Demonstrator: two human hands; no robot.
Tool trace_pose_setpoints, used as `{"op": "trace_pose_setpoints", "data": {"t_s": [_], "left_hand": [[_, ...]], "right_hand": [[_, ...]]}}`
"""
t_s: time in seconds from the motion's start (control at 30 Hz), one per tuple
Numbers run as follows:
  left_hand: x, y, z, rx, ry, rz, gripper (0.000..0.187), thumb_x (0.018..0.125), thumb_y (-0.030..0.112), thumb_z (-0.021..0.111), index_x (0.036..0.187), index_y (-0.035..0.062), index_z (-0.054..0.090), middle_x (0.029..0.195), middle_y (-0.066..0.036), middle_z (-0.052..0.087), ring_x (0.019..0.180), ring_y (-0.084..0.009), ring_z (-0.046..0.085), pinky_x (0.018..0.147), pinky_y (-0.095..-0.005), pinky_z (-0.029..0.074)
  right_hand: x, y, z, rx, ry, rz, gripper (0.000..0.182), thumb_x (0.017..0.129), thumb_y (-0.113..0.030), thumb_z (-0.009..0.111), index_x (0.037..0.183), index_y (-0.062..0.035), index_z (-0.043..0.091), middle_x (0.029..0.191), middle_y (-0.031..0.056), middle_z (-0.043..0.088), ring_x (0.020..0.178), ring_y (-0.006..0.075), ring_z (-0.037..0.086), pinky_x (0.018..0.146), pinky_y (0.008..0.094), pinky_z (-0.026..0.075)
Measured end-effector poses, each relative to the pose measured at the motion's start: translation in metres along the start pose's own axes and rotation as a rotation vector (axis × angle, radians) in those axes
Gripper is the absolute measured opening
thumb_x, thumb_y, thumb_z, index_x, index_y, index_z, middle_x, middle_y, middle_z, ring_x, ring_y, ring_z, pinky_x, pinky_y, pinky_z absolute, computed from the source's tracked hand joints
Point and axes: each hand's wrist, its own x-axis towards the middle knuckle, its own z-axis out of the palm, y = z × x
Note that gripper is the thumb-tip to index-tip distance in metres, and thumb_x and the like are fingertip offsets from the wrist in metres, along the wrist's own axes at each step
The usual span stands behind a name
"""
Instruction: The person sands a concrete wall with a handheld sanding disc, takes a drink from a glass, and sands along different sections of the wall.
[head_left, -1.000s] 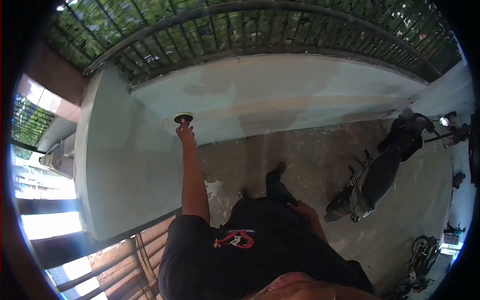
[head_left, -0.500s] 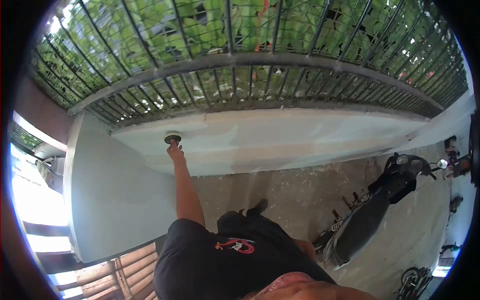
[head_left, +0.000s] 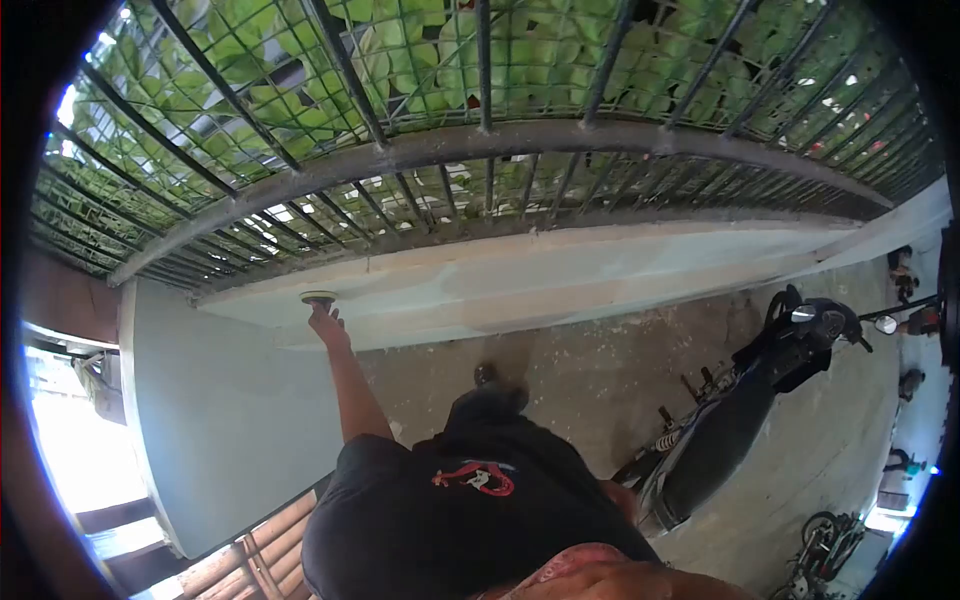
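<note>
With fingers of the left hand bent, seemingly pinching the dark back of a thin, round, pale-yellow-rimmed disc. Placed at the low, pale painted wall, near its left end; cannot tell if pressed. Probably light, rather stiff, not fragile. Best to grip by the dark back, fingertips clear of the rim. At the right arm, cannot tell fingers, hidden.

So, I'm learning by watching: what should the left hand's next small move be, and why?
Probably a short slide of the round pad to the right along the low wall: the left hand grips it at or very near the surface, towards the end by the side wall, and patchy colour shows on the open stretch to the right.
</note>
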Motion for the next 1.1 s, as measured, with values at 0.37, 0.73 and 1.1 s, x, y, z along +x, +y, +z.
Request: {"op": "trace_pose_setpoints", "data": {"t_s": [0.37, 0.73, 1.1], "left_hand": [[-0.010, 0.000, 0.004, 0.075, 0.011, -0.027, 0.050, 0.092, 0.049, 0.050, 0.120, 0.0091, 0.036, 0.106, -0.005, 0.053, 0.084, -0.0169, 0.050, 0.069, -0.0328, 0.039], [0.009, -0.002, -0.008, 0.159, -0.028, -0.053, 0.060, 0.092, 0.050, 0.048, 0.129, 0.0056, 0.033, 0.118, -0.010, 0.047, 0.090, -0.0236, 0.047, 0.071, -0.0384, 0.040], [0.013, 0.013, -0.011, 0.124, 0.120, 0.127, 0.054, 0.094, 0.051, 0.045, 0.104, -0.0018, 0.051, 0.099, -0.010, 0.054, 0.078, -0.0203, 0.048, 0.055, -0.0333, 0.033]], "right_hand": [[-0.137, -0.002, -0.126, 0.992, 0.724, -1.143, 0.047, 0.092, -0.049, 0.049, 0.117, -0.0088, 0.052, 0.100, 0.0064, 0.062, 0.080, 0.0225, 0.062, 0.064, 0.0383, 0.052], [-0.224, -0.207, -0.195, 0.607, 0.366, -1.633, 0.060, 0.097, -0.047, 0.034, 0.139, -0.0036, 0.034, 0.133, 0.0210, 0.047, 0.105, 0.0300, 0.058, 0.088, 0.0424, 0.049], [-0.209, -0.248, -0.177, 0.600, 0.207, -1.706, 0.064, 0.097, -0.052, 0.030, 0.137, -0.0031, 0.036, 0.128, 0.0209, 0.052, 0.099, 0.0316, 0.058, 0.084, 0.0420, 0.050]]}}
